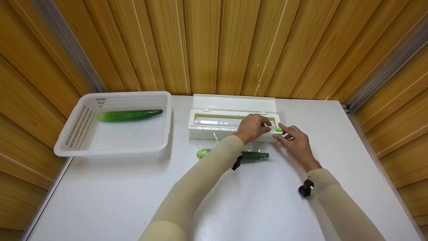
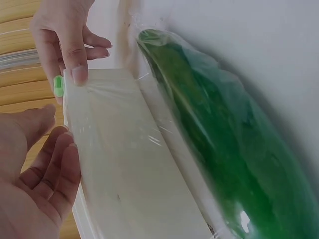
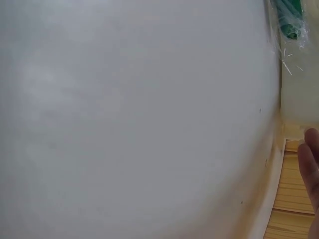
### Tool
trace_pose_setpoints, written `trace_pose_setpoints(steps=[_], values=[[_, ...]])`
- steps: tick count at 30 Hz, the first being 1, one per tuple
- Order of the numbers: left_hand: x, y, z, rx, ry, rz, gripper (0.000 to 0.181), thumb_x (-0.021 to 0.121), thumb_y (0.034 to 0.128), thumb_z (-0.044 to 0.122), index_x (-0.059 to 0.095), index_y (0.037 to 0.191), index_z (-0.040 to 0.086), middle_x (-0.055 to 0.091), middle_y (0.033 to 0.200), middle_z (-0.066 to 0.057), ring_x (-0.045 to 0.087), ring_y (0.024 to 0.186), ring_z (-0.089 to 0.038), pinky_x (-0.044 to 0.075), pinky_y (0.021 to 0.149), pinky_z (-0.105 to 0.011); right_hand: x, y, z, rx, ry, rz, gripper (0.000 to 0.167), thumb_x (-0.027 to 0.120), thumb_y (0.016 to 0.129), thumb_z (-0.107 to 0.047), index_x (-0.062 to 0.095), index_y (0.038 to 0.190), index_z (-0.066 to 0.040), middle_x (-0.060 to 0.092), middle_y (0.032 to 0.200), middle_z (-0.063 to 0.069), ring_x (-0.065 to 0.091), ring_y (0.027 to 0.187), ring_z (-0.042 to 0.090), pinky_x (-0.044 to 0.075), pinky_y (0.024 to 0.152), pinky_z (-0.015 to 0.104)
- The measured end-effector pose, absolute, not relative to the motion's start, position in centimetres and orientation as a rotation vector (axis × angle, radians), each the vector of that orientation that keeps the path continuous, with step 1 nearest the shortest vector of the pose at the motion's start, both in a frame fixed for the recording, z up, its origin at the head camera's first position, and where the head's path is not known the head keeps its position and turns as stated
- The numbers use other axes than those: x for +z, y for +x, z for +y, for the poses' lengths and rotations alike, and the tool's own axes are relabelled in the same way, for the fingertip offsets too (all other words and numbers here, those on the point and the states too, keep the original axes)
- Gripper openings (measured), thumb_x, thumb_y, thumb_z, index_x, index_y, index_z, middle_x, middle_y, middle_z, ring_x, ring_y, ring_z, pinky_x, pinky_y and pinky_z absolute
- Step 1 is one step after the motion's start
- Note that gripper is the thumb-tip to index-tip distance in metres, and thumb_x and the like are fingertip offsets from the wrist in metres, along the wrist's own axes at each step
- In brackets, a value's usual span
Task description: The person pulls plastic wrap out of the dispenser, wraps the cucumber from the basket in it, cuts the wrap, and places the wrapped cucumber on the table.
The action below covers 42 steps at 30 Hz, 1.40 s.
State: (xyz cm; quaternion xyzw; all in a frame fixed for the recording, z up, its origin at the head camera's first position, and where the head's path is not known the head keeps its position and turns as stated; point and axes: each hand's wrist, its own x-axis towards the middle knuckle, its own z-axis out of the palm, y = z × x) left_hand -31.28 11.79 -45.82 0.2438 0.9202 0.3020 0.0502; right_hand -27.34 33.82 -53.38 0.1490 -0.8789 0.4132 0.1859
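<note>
A white cling film box [image 1: 230, 134] stands with its lid [image 1: 234, 103] raised and a roll of film [image 1: 214, 122] inside. A green slide cutter [image 2: 58, 86] sits at its right end. My right hand [image 1: 296, 144] grips that end, thumb on the front wall, a finger by the cutter. My left hand [image 1: 250, 129] hovers over the front edge, its bent fingers near or touching it, thumb apart, nothing visibly held. Clear film hangs down the front wall. Before the box lies a cucumber [image 2: 219, 129] wrapped in film, partly hidden by my left sleeve in the head view.
A white perforated basket [image 1: 157, 147] stands on the left, holding an unwrapped cucumber [image 1: 130, 115]. The white table [image 1: 250, 207] meets a wood-look panel wall [image 1: 204, 47] at the back. Similar panels rise on both sides.
</note>
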Motion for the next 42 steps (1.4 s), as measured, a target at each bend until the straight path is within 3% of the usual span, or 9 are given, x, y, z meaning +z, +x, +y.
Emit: trace_pose_setpoints(steps=[6, 14, 23, 33, 42], values=[[-46.0, -31.3, 13.0, 0.885, 0.701, 2.813, 0.023, 0.078, 0.0996, 0.03, 0.083, 0.121, 0.024, 0.076, 0.104, 0.009, 0.063, 0.092, -0.004, 0.051, 0.082, -0.02, -53.6, -27.3, 33.9, 1.168, 0.424, -2.468, 0.053, 0.085, 0.09, -0.003, 0.07, 0.14, -0.01, 0.067, 0.099, 0.014, 0.069, 0.081, 0.016, 0.051, 0.068, 0.011], [-46.2, -31.3, 13.9, 0.781, 0.76, 2.859, 0.019, 0.071, 0.1046, 0.03, 0.083, 0.119, 0.027, 0.076, 0.107, 0.012, 0.064, 0.096, -0.004, 0.051, 0.083, -0.022, -53.7, -27.4, 33.9, 1.198, 0.452, -2.441, 0.052, 0.085, 0.09, -0.002, 0.07, 0.14, -0.008, 0.067, 0.097, 0.016, 0.069, 0.078, 0.014, 0.052, 0.065, 0.012], [-46.9, -31.6, 13.8, 0.858, 0.759, 2.859, 0.02, 0.073, 0.103, 0.031, 0.083, 0.12, 0.028, 0.076, 0.102, 0.011, 0.065, 0.091, -0.004, 0.051, 0.079, -0.023, -53.7, -27.2, 33.8, 1.274, 0.448, -2.414, 0.052, 0.084, 0.09, 0.0, 0.07, 0.139, -0.009, 0.065, 0.095, 0.016, 0.069, 0.077, 0.016, 0.053, 0.064, 0.013], [-47.3, -31.5, 14.1, 0.931, 0.707, 2.878, 0.016, 0.078, 0.0993, 0.034, 0.084, 0.113, 0.03, 0.073, 0.094, 0.014, 0.062, 0.085, -0.002, 0.048, 0.077, -0.024, -53.2, -26.7, 33.0, 1.282, 0.43, -2.367, 0.05, 0.081, 0.087, 0.012, 0.069, 0.135, 0.005, 0.064, 0.092, 0.025, 0.067, 0.074, 0.019, 0.05, 0.062, 0.01], [-47.3, -31.4, 14.3, 0.893, 0.709, 2.913, 0.013, 0.077, 0.1001, 0.033, 0.084, 0.11, 0.028, 0.073, 0.093, 0.014, 0.062, 0.084, -0.003, 0.05, 0.078, -0.026, -53.9, -27.2, 33.5, 1.295, 0.395, -2.403, 0.051, 0.084, 0.089, 0.002, 0.071, 0.137, -0.006, 0.066, 0.093, 0.014, 0.067, 0.077, 0.016, 0.051, 0.061, 0.012]])
